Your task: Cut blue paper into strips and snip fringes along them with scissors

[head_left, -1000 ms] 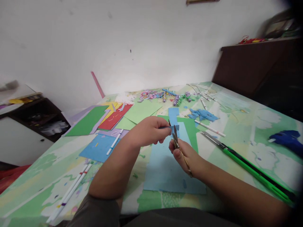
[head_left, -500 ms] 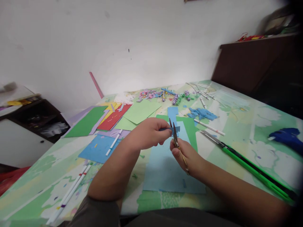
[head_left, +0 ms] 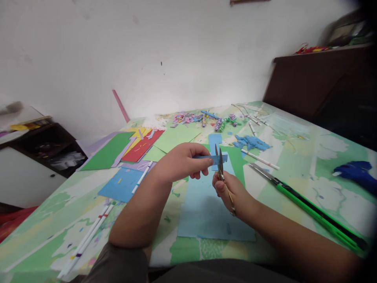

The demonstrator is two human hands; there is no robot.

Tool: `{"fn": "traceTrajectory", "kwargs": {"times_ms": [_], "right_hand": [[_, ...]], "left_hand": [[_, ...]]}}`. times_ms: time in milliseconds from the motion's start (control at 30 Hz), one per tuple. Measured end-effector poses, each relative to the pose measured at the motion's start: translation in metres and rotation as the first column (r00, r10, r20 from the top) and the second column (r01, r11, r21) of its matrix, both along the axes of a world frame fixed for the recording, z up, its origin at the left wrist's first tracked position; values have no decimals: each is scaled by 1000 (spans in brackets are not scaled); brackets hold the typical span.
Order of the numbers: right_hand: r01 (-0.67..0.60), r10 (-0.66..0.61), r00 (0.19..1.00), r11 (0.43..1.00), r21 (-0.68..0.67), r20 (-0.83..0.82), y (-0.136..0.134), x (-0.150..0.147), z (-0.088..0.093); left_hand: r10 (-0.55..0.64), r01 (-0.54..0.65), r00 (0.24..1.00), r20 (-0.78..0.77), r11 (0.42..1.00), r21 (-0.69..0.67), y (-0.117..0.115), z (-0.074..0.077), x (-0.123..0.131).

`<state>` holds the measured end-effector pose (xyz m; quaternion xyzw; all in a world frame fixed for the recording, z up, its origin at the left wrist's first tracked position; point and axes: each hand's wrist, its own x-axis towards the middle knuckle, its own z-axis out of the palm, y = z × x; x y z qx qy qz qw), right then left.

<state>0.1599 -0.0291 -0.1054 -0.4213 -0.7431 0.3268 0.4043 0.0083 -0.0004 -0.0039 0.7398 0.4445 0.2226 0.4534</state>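
My left hand (head_left: pixel 190 161) pinches a narrow blue paper strip (head_left: pixel 216 159) between thumb and fingers, its notched end sticking out to the right. In my right hand (head_left: pixel 232 190) is a pair of scissors (head_left: pixel 220 169) with gold-coloured handles, blades pointing up and slightly parted. The strip's free end lies at the blades; I cannot tell whether they are cutting into it. Below both hands lies a light blue sheet (head_left: pixel 206 212), partly over a green sheet (head_left: pixel 239 165). Another blue paper piece (head_left: pixel 215 139) lies just beyond the hands.
A green utility knife (head_left: pixel 315 208) with its blade out lies at right, near a dark blue object (head_left: pixel 357 173). Blue crumpled scraps (head_left: pixel 252 142), curled paper pieces (head_left: pixel 219 125) and white sticks (head_left: pixel 85 241) are spread about. Coloured sheets (head_left: pixel 107 151) are stacked at left.
My left hand has turned slightly, and more of the blue strip now shows. The scissors have shifted a little to the right along with my right hand.
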Motion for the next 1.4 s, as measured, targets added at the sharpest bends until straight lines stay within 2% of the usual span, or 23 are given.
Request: {"fn": "traceTrajectory", "kwargs": {"times_ms": [100,200,300,433,500,567,667,800,967,1167,1400], "right_hand": [[10,-10,1000,1000,8,-27,1,1,0],[47,-46,997,999,22,-60,3,4,-2],[78,-75,994,996,32,-84,6,7,-5],[108,-103,987,993,37,-120,10,8,-5],[95,-85,987,994,61,-137,10,8,-3],[66,-54,990,994,85,-129,10,7,-2],[52,-45,995,995,86,-84,9,5,0],[84,-81,995,995,50,-54,9,5,0],[48,-42,996,997,66,-83,7,6,1],[11,-7,997,999,52,-77,7,7,-1],[17,-14,999,997,81,-43,6,7,5]], "left_hand": [[2,4,990,144,999,-43,3,-2,-1],[20,-8,946,322,999,-38,11,-10,-1],[92,-137,854,513,989,50,20,-26,6],[10,-89,755,656,992,88,21,-52,27],[1,-76,806,591,992,103,16,-61,37],[52,-119,843,535,989,92,10,-65,44],[147,-236,840,522,966,108,6,-66,47],[183,-308,863,470,929,203,6,-65,46],[220,-324,856,468,933,155,2,-65,48],[250,-361,848,468,918,164,3,-66,46],[232,-369,872,432,890,267,2,-66,45]]}}
